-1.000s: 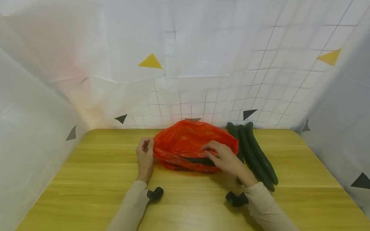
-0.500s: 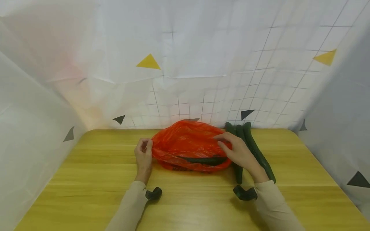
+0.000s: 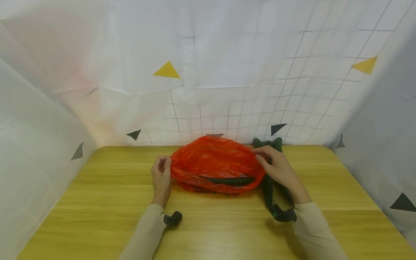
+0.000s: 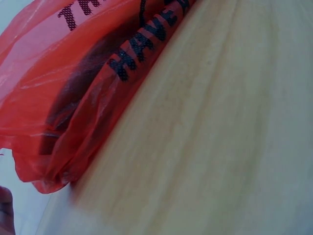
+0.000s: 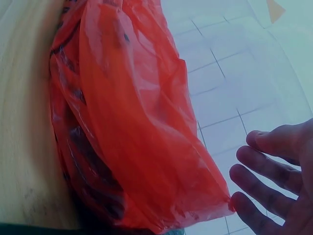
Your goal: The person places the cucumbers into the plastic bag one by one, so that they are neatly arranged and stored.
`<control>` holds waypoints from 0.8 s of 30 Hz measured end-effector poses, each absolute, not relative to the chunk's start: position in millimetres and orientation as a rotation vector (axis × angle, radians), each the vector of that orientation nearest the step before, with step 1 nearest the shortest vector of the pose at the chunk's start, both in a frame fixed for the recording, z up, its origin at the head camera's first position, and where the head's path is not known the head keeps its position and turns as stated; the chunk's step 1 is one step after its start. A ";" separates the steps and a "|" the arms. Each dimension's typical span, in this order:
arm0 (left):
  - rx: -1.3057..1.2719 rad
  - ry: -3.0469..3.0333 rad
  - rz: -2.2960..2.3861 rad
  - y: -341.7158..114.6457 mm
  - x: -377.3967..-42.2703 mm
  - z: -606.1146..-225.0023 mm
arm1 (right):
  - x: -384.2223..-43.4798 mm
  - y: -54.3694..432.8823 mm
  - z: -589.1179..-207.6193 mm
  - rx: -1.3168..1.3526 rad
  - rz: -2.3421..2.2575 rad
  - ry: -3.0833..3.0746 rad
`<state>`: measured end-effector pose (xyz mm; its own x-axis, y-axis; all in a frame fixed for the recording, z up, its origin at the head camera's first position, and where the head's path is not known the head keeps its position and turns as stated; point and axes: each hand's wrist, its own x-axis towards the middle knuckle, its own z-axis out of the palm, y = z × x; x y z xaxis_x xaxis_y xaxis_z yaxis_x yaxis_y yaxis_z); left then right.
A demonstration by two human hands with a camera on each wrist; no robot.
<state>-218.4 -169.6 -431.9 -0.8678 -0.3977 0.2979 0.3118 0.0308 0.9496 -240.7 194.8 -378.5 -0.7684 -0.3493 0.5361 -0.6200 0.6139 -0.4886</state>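
Note:
A thin red plastic bag with black printed letters lies with its mouth spread, and a cucumber shows inside. At the bag's left edge my left hand pinches the plastic; only a bit of finger appears in the left wrist view. My right hand is by the right rim, its fingers loosely extended. In the right wrist view one fingertip meets the bag's corner, without a grip. Beneath the right hand lie more cucumbers, partly covered by it.
A light wooden table carries everything. White sheeting with grid lines and coloured triangles rises behind it and on both sides. Black wrist cameras sit on the cuffs.
My right hand has moved right, from over the bag's mouth to its right edge and over the loose cucumbers. My left hand keeps its hold on the left edge.

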 end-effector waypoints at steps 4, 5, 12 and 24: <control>0.076 -1.816 -1.886 -170.3 -219.0 -432.3 | -243.8 199.9 -380.3 0.750 0.956 -2.447; 0.074 -1.814 -1.886 -170.3 -219.1 -432.5 | -244.4 201.2 -380.8 0.744 0.960 -2.448; 0.076 -1.798 -1.872 -169.7 -219.3 -433.0 | -245.7 210.5 -382.5 0.682 0.977 -2.490; 0.063 -1.761 -1.892 -168.4 -218.6 -432.9 | -248.2 224.9 -386.8 0.621 0.988 -2.540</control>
